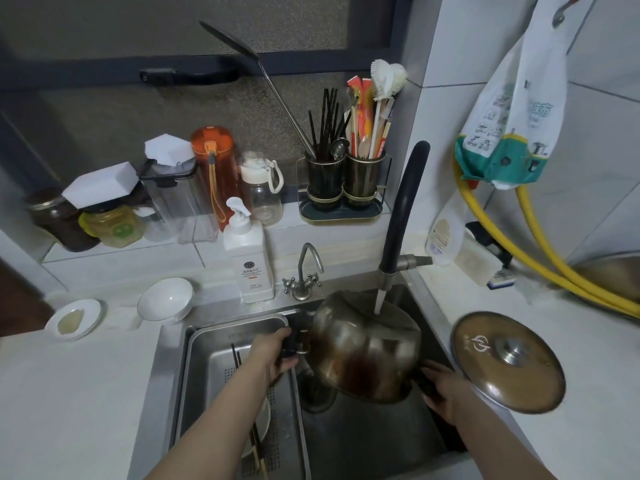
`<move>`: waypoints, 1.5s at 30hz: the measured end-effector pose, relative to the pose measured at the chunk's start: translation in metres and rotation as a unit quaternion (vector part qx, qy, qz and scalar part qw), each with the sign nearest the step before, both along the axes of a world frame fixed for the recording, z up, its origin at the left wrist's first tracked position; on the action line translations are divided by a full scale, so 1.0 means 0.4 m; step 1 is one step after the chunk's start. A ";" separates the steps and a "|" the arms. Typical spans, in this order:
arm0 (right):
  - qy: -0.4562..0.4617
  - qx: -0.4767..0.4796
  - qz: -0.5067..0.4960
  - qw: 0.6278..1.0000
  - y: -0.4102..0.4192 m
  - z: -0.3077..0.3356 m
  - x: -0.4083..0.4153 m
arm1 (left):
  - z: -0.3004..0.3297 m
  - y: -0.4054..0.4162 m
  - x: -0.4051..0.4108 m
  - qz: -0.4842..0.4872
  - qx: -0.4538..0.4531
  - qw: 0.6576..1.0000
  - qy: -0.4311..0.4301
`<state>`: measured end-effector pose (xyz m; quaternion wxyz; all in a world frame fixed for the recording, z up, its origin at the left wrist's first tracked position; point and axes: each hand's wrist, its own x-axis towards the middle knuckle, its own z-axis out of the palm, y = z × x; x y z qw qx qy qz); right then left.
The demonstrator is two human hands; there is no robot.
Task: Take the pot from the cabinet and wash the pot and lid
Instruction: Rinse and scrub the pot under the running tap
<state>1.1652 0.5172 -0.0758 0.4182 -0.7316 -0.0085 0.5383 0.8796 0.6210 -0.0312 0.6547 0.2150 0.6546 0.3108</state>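
A steel pot (363, 348) with a dark stain on its side hangs tilted over the sink (374, 441), its mouth turned away towards the tap. Water runs from the black faucet (401, 209) into it. My left hand (277, 351) grips the pot's left black handle. My right hand (443, 389) grips the right handle, low at the pot's near side. The lid (507, 362), steel with a round knob, lies knob up on the white counter right of the sink, partly over its edge.
A steel drain basket (211, 358) with a plate and chopsticks fills the sink's left part. A soap pump bottle (247, 258), small tap (304, 275), white bowl (165, 299) and saucer (73, 319) stand behind. Utensil holder (346, 181), jars and bottles line the sill. Yellow hoses (540, 265) run at the right.
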 end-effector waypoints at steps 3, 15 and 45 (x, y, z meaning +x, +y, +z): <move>-0.019 -0.017 0.009 1.000 -0.011 -0.011 0.005 | -0.001 -0.001 0.006 -0.019 0.002 1.000 0.013; -0.066 -0.058 0.032 0.996 0.026 0.014 -0.007 | 0.019 -0.025 -0.001 -0.073 0.022 0.995 0.065; -0.282 0.092 0.210 0.932 0.115 0.208 -0.129 | -0.045 -0.052 -0.148 -0.122 0.116 0.950 0.262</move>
